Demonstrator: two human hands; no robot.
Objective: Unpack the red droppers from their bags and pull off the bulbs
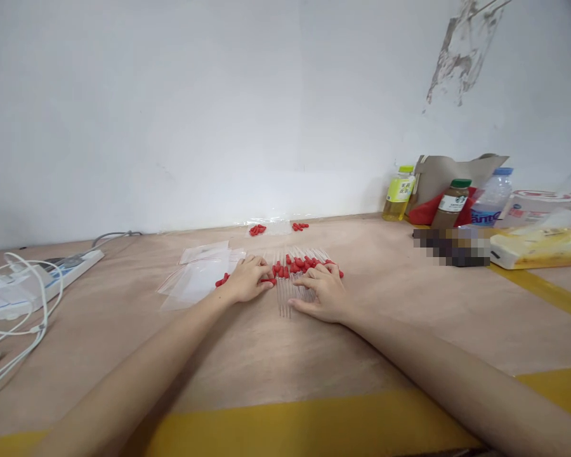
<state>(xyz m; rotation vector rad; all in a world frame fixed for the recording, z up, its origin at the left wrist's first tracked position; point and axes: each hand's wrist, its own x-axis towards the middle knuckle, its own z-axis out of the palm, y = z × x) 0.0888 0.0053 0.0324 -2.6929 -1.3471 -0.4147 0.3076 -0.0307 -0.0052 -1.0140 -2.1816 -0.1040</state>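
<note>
Several glass droppers with red rubber bulbs (309, 261) lie side by side in a bunch at the middle of the table, their clear tubes (283, 298) pointing both toward me and toward the wall. My left hand (250, 279) rests at the left edge of the bunch, fingers curved and thumb apart, with a red bulb showing by its fingertips. Over the right part lies my right hand (321, 295), thumb and fingers apart, touching the tubes and bulbs. Its palm hides some droppers. Clear zip bags (197, 279) lie flat left of my left hand, with red bulbs beside them.
Near the wall, a clear bag (278, 226) lies with small red bulbs (257, 230) at its ends. A power strip (76, 273) and white cables (42, 304) are at left. Bottles (400, 193), a grey bag (450, 171) and a tissue pack (537, 247) stand at right.
</note>
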